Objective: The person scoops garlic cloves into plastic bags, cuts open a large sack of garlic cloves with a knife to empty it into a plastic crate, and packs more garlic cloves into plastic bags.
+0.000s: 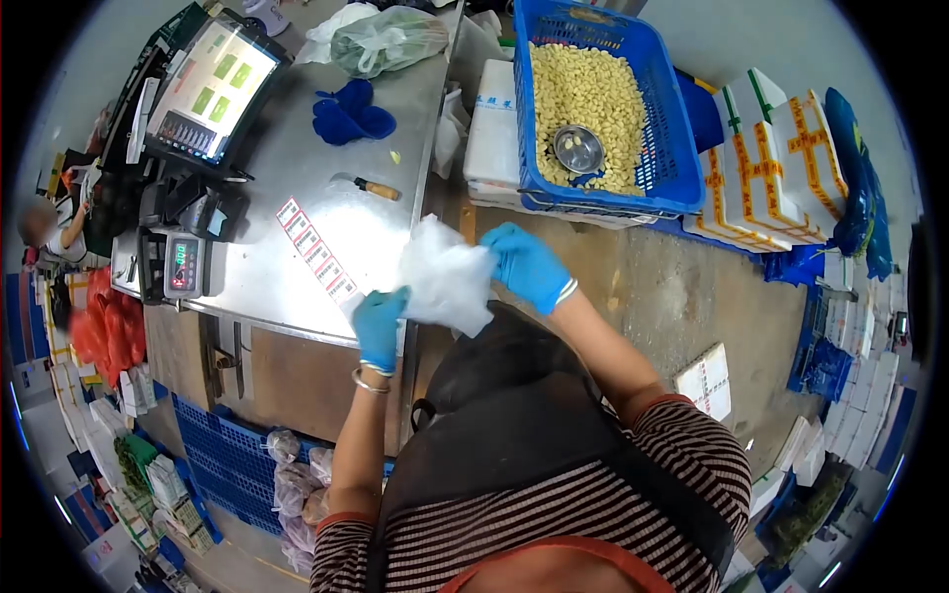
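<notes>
A white translucent plastic bag (447, 277) hangs between my two blue-gloved hands, in front of my dark apron. My left hand (379, 326) pinches its lower left side at the table's front edge. At the bag's upper right, my right hand (526, 265) grips it with bent fingers. Beside my left hand a strip of printed labels (316, 252) lies on the metal table (267, 287). Farther back on the table are a knife with a wooden handle (378, 189) and a blue cloth or glove (353, 113).
A blue crate (682, 183) of peeled garlic-like cloves (593, 89) with a metal bowl (578, 150) stands at the back right, near taped foam boxes (756, 178). A touchscreen (213, 89) and scale display (182, 265) stand left. Another person (67, 229) is at far left.
</notes>
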`<action>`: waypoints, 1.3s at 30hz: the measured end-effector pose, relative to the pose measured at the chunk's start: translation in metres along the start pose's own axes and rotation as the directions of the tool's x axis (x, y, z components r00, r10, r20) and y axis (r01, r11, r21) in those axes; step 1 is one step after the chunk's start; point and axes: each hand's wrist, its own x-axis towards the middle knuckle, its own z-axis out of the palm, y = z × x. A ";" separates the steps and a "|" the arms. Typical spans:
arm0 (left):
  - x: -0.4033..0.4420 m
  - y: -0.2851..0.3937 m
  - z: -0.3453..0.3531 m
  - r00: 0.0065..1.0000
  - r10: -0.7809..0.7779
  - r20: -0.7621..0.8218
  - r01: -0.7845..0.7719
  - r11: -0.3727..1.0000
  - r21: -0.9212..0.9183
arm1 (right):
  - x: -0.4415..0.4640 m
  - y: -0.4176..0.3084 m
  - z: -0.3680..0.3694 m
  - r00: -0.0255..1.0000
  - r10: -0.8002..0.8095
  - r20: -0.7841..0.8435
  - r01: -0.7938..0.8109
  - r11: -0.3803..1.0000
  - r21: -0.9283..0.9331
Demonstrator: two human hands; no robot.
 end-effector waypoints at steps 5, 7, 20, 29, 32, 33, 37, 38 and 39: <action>0.041 -0.061 -0.089 0.931 0.247 -0.270 -0.150 0.930 0.336 | -0.006 -0.079 0.041 0.919 -0.393 -0.040 0.332 0.824 -0.459; 0.027 -0.040 -0.089 0.874 0.198 -0.445 -0.243 0.969 -0.047 | 0.005 -0.083 0.053 0.933 -0.352 0.072 0.289 0.617 -0.732; 0.068 0.200 0.137 0.649 0.754 0.099 -0.514 0.339 0.788 | 0.086 -0.165 0.123 0.654 0.187 0.733 0.420 -0.895 -0.147; 0.140 0.211 0.172 0.931 0.138 -0.338 0.004 0.922 0.388 | 0.110 -0.364 0.018 0.676 -0.650 0.347 0.172 -0.319 -0.932; 0.157 0.193 0.175 0.993 -0.117 -0.013 0.082 0.767 -0.637 | 0.121 -0.389 -0.039 0.919 -0.202 0.338 0.346 0.004 -0.938; 0.170 0.185 0.168 0.991 -0.124 -0.047 0.064 0.760 -0.646 | 0.127 -0.393 -0.072 0.897 -0.232 0.376 0.355 -0.125 -0.926; 0.186 0.200 0.194 0.931 0.080 -0.357 -0.103 0.994 -0.045 | 0.153 -0.398 -0.226 0.777 -0.528 -0.342 -0.520 -0.235 -0.821; 0.192 0.202 0.206 0.902 0.278 -0.331 -0.206 0.949 0.237 | 0.159 -0.392 -0.244 0.680 -0.540 -0.495 -0.683 -0.220 -0.697; 0.193 0.206 0.225 0.854 0.456 -0.251 -0.289 0.816 0.500 | 0.167 -0.379 -0.265 0.663 -0.555 -0.502 -0.689 -0.191 -0.699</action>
